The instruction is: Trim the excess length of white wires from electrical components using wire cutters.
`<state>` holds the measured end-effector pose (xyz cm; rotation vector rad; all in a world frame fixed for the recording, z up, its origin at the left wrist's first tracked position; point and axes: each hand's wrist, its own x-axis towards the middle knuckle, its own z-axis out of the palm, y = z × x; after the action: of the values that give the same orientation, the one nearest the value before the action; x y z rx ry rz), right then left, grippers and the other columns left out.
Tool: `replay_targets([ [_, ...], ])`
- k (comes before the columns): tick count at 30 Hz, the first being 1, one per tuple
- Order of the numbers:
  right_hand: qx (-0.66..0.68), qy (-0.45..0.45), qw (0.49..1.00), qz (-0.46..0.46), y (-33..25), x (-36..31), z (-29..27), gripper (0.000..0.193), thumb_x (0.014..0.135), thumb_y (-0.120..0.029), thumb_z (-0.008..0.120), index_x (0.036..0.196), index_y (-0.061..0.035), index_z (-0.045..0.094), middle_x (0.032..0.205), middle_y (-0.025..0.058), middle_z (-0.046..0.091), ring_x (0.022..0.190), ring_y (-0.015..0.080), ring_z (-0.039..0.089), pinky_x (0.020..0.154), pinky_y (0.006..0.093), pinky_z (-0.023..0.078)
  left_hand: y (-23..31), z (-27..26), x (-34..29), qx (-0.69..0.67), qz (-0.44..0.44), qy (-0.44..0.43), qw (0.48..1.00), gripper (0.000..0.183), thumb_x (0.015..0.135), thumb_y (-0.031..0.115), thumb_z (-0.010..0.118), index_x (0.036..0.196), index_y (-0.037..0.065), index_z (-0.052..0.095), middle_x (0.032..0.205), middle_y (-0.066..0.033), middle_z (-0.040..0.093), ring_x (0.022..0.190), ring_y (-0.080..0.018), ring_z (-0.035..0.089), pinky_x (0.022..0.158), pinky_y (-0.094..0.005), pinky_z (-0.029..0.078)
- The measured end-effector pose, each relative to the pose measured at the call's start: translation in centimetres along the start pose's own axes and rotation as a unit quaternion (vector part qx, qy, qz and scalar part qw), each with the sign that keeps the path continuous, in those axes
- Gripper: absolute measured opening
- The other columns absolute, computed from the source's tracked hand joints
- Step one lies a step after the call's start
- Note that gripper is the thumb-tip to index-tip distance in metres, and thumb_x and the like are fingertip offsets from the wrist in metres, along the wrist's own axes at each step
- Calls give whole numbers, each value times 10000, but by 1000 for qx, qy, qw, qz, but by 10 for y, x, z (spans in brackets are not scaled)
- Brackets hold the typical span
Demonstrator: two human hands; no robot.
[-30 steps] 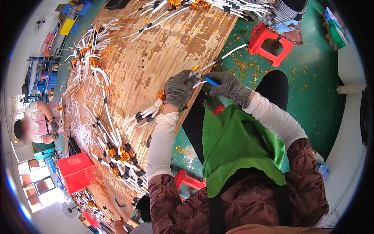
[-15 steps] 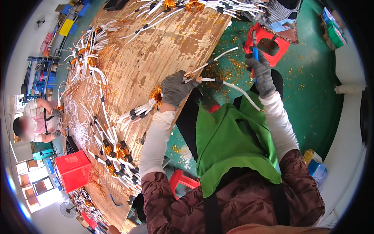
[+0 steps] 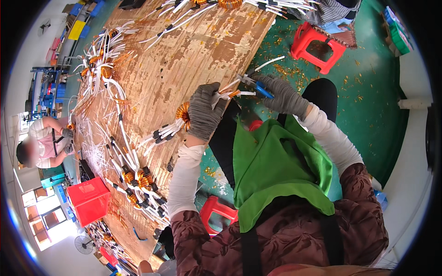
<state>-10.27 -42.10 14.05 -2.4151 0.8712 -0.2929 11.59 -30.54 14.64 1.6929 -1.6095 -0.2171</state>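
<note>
My left hand, in a grey glove, is closed around the leads of a copper-wound ring coil at the table's edge. White-sleeved leads with black bands fan out from the coil over the wood. Past the fingers, more lead ends stick out toward my right hand. My gloved right hand grips blue-handled pliers, their metal jaws at one of these leads. A white lead tip reaches out beyond the jaws. The exact bite of the jaws is too small to tell.
The worn wooden table carries piles of similar coils and white sleeve scraps. A red bin stands at the left. Red stools stand on the green floor among copper-coloured scraps. Another person works across the table.
My right hand has come left and down with the pliers, from over the red stool to the leads by my left hand. My left hand keeps its hold on the leads.
</note>
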Motion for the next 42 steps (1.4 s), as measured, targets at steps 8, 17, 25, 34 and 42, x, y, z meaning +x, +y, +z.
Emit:
replay_targets([
  [8,279,-43,957,66,9,-1,18,543,673,-164,620,1191,-31,520,921,172,619,852,273,622,755,347,494,11,23,1,146,57,167,973,284,674,34,701,930,82,587,862,-103,559,774,-289,563,696,-380,465],
  [17,300,-34,951,60,3,-2,21,602,682,-168,645,1244,-26,482,955,131,601,865,193,577,784,332,470,10,28,-12,101,12,175,979,191,700,55,721,867,96,639,773,-74,565,737,-232,571,635,-325,456],
  [25,280,-7,960,16,-5,-4,30,569,659,-166,657,1196,-40,513,976,163,597,890,282,594,795,367,476,12,24,-15,-227,-121,267,929,94,810,43,629,885,9,585,789,-46,583,728,-134,559,649,-259,461],
  [34,122,23,989,-74,-29,-5,26,641,617,-178,679,1220,-67,493,1061,181,531,957,356,541,832,428,459,16,12,-15,-301,-199,219,907,88,845,32,591,923,2,564,860,-53,603,787,-115,558,727,-251,460],
  [42,88,46,990,-104,-36,2,25,638,626,-210,695,1210,-56,489,1064,188,530,934,370,545,807,440,460,4,13,-19,-291,-178,165,926,138,850,6,577,985,-1,550,915,-65,613,844,-133,582,776,-264,470],
])
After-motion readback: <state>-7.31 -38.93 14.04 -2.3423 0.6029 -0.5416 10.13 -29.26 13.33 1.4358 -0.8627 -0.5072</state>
